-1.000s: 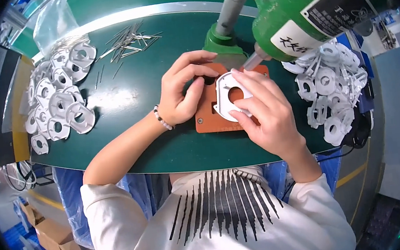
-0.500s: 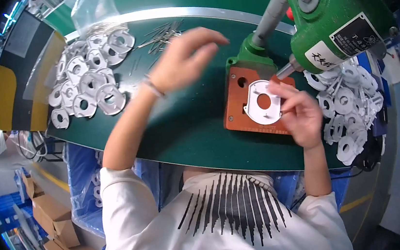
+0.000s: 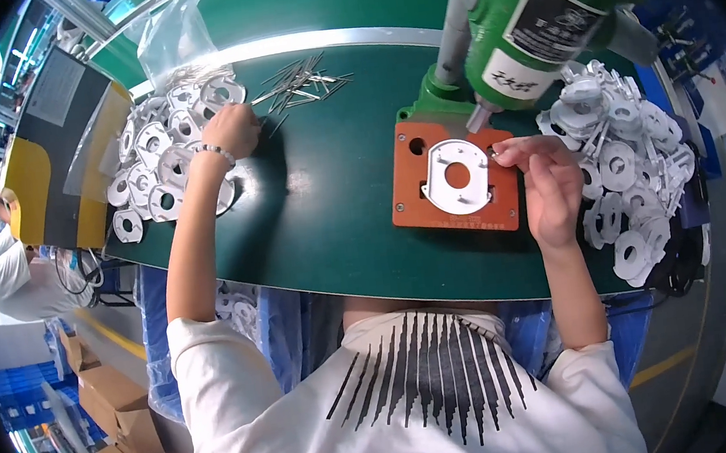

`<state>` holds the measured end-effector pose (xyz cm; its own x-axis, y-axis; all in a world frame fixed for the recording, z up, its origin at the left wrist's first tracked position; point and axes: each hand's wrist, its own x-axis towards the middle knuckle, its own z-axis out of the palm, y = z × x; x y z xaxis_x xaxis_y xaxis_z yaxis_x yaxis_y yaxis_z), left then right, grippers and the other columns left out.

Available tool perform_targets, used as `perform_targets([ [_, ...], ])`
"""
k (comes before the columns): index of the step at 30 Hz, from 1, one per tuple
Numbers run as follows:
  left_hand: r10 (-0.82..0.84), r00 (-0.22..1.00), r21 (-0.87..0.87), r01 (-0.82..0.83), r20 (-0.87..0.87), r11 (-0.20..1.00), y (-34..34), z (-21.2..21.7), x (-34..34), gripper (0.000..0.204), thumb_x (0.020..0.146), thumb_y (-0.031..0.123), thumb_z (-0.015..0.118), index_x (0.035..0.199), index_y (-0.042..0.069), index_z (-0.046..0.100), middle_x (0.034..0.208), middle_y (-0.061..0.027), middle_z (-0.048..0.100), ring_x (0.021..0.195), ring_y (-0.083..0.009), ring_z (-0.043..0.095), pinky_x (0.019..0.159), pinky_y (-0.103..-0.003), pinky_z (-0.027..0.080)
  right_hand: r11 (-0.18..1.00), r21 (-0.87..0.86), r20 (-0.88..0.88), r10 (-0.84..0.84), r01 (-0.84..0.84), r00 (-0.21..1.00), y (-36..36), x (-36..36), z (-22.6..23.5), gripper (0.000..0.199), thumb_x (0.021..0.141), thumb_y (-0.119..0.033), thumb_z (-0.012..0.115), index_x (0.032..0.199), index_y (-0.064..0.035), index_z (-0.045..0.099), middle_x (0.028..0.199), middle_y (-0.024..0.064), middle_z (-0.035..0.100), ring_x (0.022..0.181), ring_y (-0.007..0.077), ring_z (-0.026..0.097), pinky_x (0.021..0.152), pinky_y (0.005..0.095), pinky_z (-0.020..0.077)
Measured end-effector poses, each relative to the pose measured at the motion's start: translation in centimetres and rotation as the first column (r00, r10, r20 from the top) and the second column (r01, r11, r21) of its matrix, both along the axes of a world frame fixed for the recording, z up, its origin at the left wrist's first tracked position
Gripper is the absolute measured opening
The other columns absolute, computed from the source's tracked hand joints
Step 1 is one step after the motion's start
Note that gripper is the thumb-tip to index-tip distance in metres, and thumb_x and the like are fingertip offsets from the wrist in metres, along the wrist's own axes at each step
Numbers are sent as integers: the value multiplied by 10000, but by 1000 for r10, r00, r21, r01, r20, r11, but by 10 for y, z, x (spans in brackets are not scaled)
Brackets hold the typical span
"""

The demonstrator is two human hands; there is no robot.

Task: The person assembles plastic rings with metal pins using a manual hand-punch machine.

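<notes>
A white plastic plate (image 3: 440, 194) with a round central hole lies on the orange-brown fixture block (image 3: 410, 208). Small posts rise from the plate. My right hand (image 3: 552, 193) is at the block's right edge, thumb and forefinger drawn together close to the plate; what they hold, if anything, is too small to make out. At the far left, my left hand (image 3: 232, 134) reaches over the pile of white plates (image 3: 148, 180), its fingers mostly hidden behind the hand. Thin metal pins (image 3: 304, 84) lie scattered just right of that hand.
A green hand press (image 3: 528, 32) stands over the block, its ram tip (image 3: 482, 117) above the plate. More white parts (image 3: 627, 168) are heaped at the right. A clear bag (image 3: 175, 34) sits behind the left pile, beside a yellow-and-black panel (image 3: 43, 172). Another person (image 3: 19, 280) is at far left.
My left hand has moved left from above the table's middle to the pile of white plates. The right hand has shifted slightly off the plate, which stays on the block. The view has turned slightly.
</notes>
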<state>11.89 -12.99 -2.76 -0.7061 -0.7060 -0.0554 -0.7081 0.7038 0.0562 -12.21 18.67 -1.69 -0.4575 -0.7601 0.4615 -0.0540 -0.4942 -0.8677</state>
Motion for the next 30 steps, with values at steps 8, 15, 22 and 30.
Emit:
perform_targets([
  [8,-94,949,-182,39,-302,983,-9,-20,2,120,806,74,486,919,38,464,770,-192,604,743,-396,582,660,-453,463,999,-10,13,52,-52,999,3,0,0,115,869,-33,486,962,9,538,921,106,622,870,156,594,817,294,460],
  [15,15,736,240,202,-677,950,57,44,-40,195,817,-1,453,1005,24,501,697,-45,584,645,-81,523,602,-238,424,995,-101,-287,-41,13,957,-5,-1,-7,54,777,-53,598,822,-27,615,859,85,648,791,147,599,716,242,468],
  [22,86,682,625,602,-726,497,120,62,-86,188,813,-56,423,889,-37,594,824,-36,606,782,-91,567,723,-219,461,996,-44,-498,-89,77,863,-4,8,-2,30,738,-52,608,765,-41,607,846,80,653,772,159,601,676,261,477],
  [30,129,552,558,752,-824,352,132,37,-109,160,835,37,609,978,-29,633,881,-55,646,833,-96,607,747,-210,494,994,-57,-415,-111,96,903,-2,11,-8,73,745,26,530,813,9,547,986,157,609,817,163,580,775,272,458],
])
